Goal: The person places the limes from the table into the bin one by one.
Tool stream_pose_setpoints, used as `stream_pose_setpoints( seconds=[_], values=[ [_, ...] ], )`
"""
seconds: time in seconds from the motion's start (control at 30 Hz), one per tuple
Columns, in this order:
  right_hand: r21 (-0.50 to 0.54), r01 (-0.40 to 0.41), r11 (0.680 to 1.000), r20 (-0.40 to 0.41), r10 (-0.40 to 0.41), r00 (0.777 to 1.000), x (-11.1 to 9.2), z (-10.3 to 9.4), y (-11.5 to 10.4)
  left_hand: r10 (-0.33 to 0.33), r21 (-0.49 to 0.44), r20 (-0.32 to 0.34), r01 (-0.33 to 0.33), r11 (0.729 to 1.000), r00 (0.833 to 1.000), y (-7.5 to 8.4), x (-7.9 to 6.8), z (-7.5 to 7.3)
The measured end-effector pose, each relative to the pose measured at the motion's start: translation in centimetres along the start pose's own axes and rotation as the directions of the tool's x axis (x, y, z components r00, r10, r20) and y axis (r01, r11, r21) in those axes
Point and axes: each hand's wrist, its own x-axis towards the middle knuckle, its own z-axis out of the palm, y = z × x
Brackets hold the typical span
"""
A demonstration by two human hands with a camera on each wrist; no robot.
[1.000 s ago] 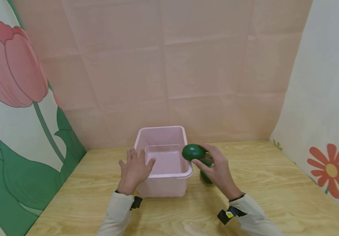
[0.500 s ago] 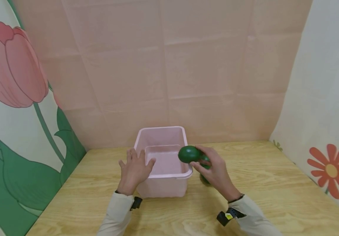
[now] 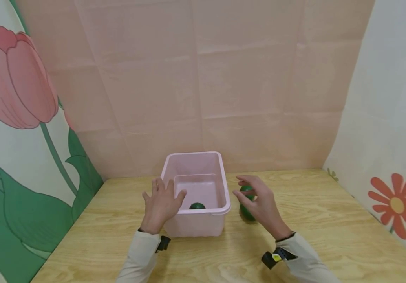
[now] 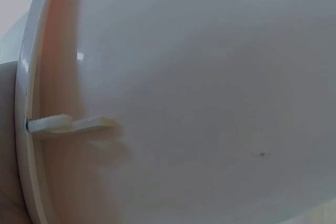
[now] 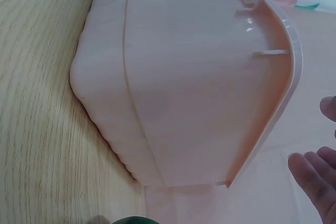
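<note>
A pale pink plastic tub (image 3: 194,223) stands in the middle of the table. Inside it, near the front wall, shows the top of a glossy dark green oval fruit (image 3: 197,206). My left hand (image 3: 162,204) rests on the tub's near left rim with its fingers spread. To the right of the tub, my right hand (image 3: 259,200) hovers with thumb and fingers apart, holding nothing. Behind it are more green fruit (image 3: 246,213), partly covered by the fingers; I cannot tell whether one or two. The right wrist view catches a green edge (image 5: 135,220) at the bottom.
The wood-grain table (image 3: 305,220) reaches back to a pink sheet (image 3: 203,86). Side panels carry a painted tulip (image 3: 15,78) on the left and a red flower (image 3: 397,204) on the right. The left wrist view is filled by the tub's outer wall (image 4: 210,93).
My right hand held a green oval fruit over the tub's right rim and has let it go; it now lies in the tub. The left hand has stayed in place.
</note>
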Motion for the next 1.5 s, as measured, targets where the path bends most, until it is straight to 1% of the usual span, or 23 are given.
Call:
stream_pose_setpoints(
  seconds=[0.23, 0.63, 0.97, 1.33, 1.5],
  values=[
    [-0.015, -0.032, 0.999, 0.007, 0.032, 0.999, -0.1, -0.3, 0.3, 0.002, 0.006, 0.001, -0.002, 1.000, 1.000, 0.0, -0.1, 0.0],
    [-0.064, -0.037, 0.997, -0.015, 0.036, 0.999, 0.1, -0.7, 0.8, 0.011, 0.009, -0.011, -0.011, 1.000, 1.000, -0.1, 0.0, 0.0],
    [-0.093, -0.094, 0.991, -0.002, 0.095, 0.996, 0.1, -0.9, 1.0, 0.009, 0.009, -0.005, -0.009, 1.000, 1.000, -0.1, 0.0, -0.1],
    [-0.103, -0.103, 0.989, -0.005, 0.103, 0.995, 0.2, -1.2, 0.9, 0.003, -0.002, 0.004, -0.003, 1.000, 1.000, -0.1, 0.0, 0.0],
    [-0.111, -0.090, 0.990, -0.011, 0.089, 0.996, 0.2, -1.1, 1.1, 0.005, -0.005, -0.001, -0.005, 1.000, 1.000, 0.0, -0.1, 0.0]
  ],
)
